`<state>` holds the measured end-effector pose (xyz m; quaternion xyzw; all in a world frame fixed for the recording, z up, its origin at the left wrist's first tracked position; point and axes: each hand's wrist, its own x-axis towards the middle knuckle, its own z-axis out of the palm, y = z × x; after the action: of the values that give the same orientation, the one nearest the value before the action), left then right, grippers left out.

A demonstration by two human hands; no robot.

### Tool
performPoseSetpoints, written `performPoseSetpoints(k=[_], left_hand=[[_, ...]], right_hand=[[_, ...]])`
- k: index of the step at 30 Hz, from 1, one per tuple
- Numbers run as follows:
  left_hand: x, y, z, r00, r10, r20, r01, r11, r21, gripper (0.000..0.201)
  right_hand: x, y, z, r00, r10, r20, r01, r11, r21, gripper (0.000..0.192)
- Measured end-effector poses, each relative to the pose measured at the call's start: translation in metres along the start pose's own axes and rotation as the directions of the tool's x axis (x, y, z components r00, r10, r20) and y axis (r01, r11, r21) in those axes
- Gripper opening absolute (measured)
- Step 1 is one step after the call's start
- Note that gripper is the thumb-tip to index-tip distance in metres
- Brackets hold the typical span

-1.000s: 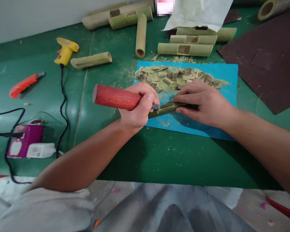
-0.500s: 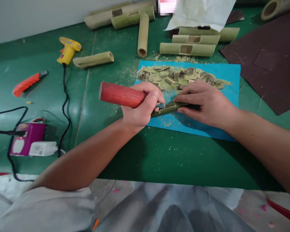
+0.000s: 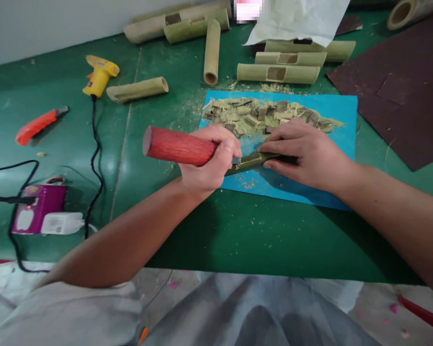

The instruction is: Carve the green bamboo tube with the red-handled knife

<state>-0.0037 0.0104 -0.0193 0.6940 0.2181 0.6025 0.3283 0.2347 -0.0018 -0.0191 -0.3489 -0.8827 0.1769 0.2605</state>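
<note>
My left hand (image 3: pixel 211 161) grips a tool by its thick red wooden handle (image 3: pixel 176 145), which sticks out to the left. The tool's tip rests on a dark green bamboo piece (image 3: pixel 248 162) that lies on a blue mat (image 3: pixel 341 125). My right hand (image 3: pixel 306 154) presses down on the right part of that bamboo piece and covers most of it. Just behind both hands, a heap of bamboo chips and shavings (image 3: pixel 265 114) lies along the mat's far side.
Several pale bamboo tubes (image 3: pixel 277 73) lie at the back, one loose tube (image 3: pixel 139 89) further left. A yellow glue gun (image 3: pixel 99 77), an orange utility knife (image 3: pixel 38 126) and a purple device with white charger (image 3: pixel 39 216) sit left. Dark brown sheets (image 3: pixel 407 81) cover the right.
The red handle shifted slightly right and then back left, as my left hand worked the tool on the bamboo piece. My right hand stayed put.
</note>
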Motion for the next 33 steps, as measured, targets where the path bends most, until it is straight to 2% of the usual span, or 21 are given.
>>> performPoseSetpoints(k=[4,14,19,26,33], left_hand=[[0.001,0.001,-0.001,0.995,0.020,0.096,-0.024,0.999,0.036,0.026],[-0.002,-0.007,0.000,1.000,-0.018,-0.023,0.019,1.000,0.015,0.036],[-0.001,-0.009,0.000,0.999,0.023,-0.024,-0.023,1.000,0.011,0.038],[-0.004,-0.009,-0.004,1.000,-0.014,0.009,0.014,1.000,0.001,0.034],[-0.001,0.001,-0.002,0.997,-0.066,0.044,0.065,0.998,0.022,0.032]], right_hand=[[0.000,0.000,-0.001,1.000,0.006,0.003,-0.006,1.000,0.012,0.026],[0.001,0.000,-0.001,1.000,0.009,0.007,-0.009,1.000,0.008,0.028],[0.001,-0.002,-0.003,1.000,0.025,0.013,-0.025,1.000,0.009,0.026],[0.001,-0.001,-0.002,1.000,0.014,0.015,-0.014,1.000,0.005,0.028],[0.000,-0.001,-0.001,1.000,0.014,0.001,-0.014,1.000,0.017,0.025]])
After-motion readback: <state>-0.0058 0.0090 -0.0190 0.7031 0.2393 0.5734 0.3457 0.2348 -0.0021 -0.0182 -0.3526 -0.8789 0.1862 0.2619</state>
